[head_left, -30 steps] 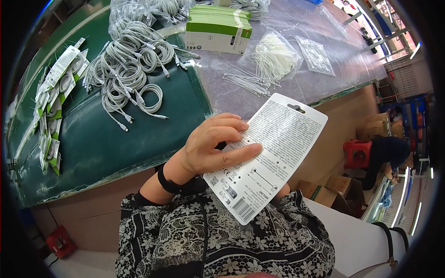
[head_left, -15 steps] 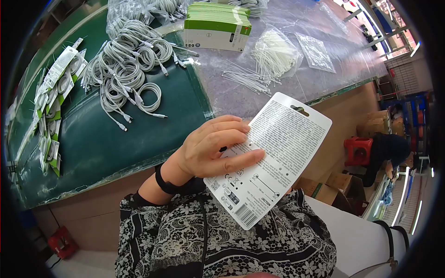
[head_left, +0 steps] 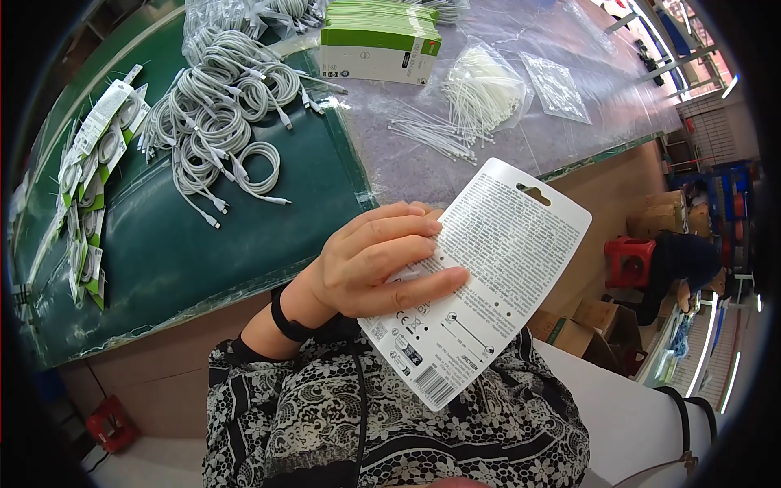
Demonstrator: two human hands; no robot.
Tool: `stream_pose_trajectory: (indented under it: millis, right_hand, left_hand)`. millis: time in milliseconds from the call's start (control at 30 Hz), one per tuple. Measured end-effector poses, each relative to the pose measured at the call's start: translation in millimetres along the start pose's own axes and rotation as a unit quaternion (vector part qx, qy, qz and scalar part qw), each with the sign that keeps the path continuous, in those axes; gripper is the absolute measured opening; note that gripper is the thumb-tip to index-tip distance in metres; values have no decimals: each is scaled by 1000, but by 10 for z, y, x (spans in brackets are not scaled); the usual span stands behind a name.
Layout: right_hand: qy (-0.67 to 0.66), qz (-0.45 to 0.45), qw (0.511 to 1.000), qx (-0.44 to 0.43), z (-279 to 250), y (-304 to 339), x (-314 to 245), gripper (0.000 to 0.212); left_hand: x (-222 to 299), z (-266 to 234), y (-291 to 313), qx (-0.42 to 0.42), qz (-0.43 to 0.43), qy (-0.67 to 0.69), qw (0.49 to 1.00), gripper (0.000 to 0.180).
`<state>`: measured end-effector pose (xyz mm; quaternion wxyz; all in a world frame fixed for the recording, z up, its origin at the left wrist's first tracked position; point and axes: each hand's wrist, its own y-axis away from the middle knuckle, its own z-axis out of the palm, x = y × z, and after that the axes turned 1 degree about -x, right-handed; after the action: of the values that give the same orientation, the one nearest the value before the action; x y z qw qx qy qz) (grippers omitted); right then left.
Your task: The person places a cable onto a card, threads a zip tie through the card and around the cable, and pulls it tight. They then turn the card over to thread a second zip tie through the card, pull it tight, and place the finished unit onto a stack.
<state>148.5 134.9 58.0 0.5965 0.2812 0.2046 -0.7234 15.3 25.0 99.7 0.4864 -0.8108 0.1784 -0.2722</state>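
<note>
My left hand [head_left: 366,264], with a black band at the wrist, lies across the left part of a white printed backing card [head_left: 512,244]. Its fingers are curled together over the card's edge and face, and the thumb presses on the printed side. The card is tilted, with a hang slot at its upper right corner, small punched holes and a barcode at its lower end. It is held above my lap, in front of the table's near edge. My right hand does not show; the card covers the area behind it.
Coiled white cables [head_left: 220,122] are heaped on the green mat [head_left: 285,236]. Carded cables [head_left: 93,179] overlap at the left. A stack of green-edged cards [head_left: 378,53] stands at the back beside white cable ties [head_left: 484,89] and a clear bag [head_left: 555,88]. A person sits near a red stool [head_left: 626,262].
The card has shifted slightly right and down. My left fingers have closed a little nearer together over it. The table items stay where they were.
</note>
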Motion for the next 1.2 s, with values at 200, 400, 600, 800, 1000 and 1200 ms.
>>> stream_pose_trajectory:
  millis: [200, 400, 600, 800, 1000, 1200]
  right_hand:
    - [-11, 21, 1000, -8, 6, -18, -27, 47]
    - [181, -144, 970, -73, 73, -61, 18, 38]
    - [147, -122, 980, -62, 58, -78, 39, 36]
    - [152, -175, 970, -73, 251, -125, -41, 37]
    - [113, -248, 959, -81, 82, -207, 129, 39]
    - [168, -143, 974, -53, 146, -148, 9, 41]
  left_hand:
    - [-3, 22, 30, -4, -12, 0, 1000, 41]
    - [-2, 22, 27, 5, -10, -5, 1000, 41]
    - [-1, 54, 67, 6, -16, 3, 1000, 39]
    - [14, 67, 34, 22, -8, -12, 1000, 38]
    - [26, 41, 22, 2, -32, 8, 999, 38]
    - [21, 52, 39, 7, -33, -2, 999, 38]
